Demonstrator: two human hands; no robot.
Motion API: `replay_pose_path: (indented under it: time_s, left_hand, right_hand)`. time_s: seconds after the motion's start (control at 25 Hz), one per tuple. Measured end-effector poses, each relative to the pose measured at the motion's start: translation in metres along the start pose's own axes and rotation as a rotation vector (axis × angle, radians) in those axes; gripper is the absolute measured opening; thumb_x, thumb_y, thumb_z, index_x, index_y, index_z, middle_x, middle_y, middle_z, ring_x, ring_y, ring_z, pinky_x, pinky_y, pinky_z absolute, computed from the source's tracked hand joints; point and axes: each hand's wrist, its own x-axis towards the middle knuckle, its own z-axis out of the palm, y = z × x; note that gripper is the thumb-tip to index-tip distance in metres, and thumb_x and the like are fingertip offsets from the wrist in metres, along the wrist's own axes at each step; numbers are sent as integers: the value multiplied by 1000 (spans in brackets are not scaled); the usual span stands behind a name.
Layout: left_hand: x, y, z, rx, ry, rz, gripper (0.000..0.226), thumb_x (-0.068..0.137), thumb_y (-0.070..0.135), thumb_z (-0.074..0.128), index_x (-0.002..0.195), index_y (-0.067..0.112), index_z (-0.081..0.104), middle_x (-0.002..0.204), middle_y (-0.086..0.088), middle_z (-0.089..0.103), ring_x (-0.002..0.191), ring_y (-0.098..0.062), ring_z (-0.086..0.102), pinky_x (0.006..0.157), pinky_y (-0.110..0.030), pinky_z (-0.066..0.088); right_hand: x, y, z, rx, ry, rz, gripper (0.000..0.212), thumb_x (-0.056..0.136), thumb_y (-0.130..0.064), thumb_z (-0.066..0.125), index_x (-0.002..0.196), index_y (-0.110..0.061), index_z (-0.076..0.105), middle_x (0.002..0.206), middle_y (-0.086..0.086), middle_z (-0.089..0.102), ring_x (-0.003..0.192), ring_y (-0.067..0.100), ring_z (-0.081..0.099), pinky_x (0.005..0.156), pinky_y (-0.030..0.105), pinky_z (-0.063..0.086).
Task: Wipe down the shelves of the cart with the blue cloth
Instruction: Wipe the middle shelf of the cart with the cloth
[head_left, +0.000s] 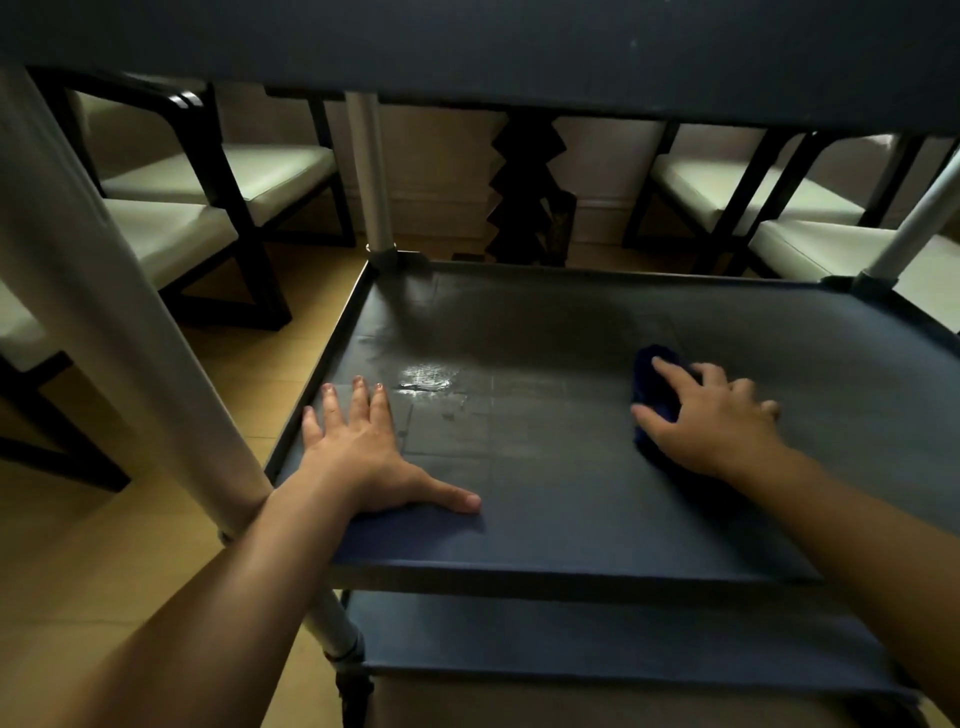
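Pressed flat under the right hand (711, 421), the blue cloth (655, 387) is bunched into a dark wad, with fingers spread over its top and the thumb along its near left edge; this is a downward press with a light clasp, not a pinch. Cloth and hand sit on the middle shelf (545, 509) of the cart, toward its right side and about midway between near and far edges.

Handling judgement: the cloth appears soft, light and limp, possibly damp. It should fold and slide easily under the palm, and is best controlled by broad palm pressure on top, since a fingertip hold would let it trail or unfold.

Pose: the right forearm enters from the near right, wrist low, hand angled toward the far left. The left hand (363, 447) lies open and flat on the near left corner of the same shelf, fingers pointing far, thumb splayed right, holding nothing and apparently bracing. Its forearm passes just beside the near left post (130, 332).

Surface: a wet sheen (426, 376) shows just beyond the left fingertips. An upper shelf (519, 47) overhangs; a lower shelf (597, 639) shows beneath. Chairs (218, 176) stand beyond on the floor.
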Motion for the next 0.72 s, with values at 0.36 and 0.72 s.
replay_pose_path:
  time_s: [0.36,0.72]
  left_hand:
    - [-4,-1,-2,2,4,21,196,3,115,40,160,17,-24,170,-10,-31,153,-39,-34,124,-60,-18]
    - [-2,-3,1,-15,38,-3,201,0,114,38,156,6,-28,168,-23,-30,152,-42,-34,123,-57,-18]
  right_hand:
    - [-3,-128,-36,629,166,-328,33,93,-29,58,126,-26,62,114,19,55,103,40,59,96,42,49]
    - [-22,-260,-4,247,-35,-522,45,93,-56,44,136,-44,50,140,6,47,124,38,43,98,60,37]
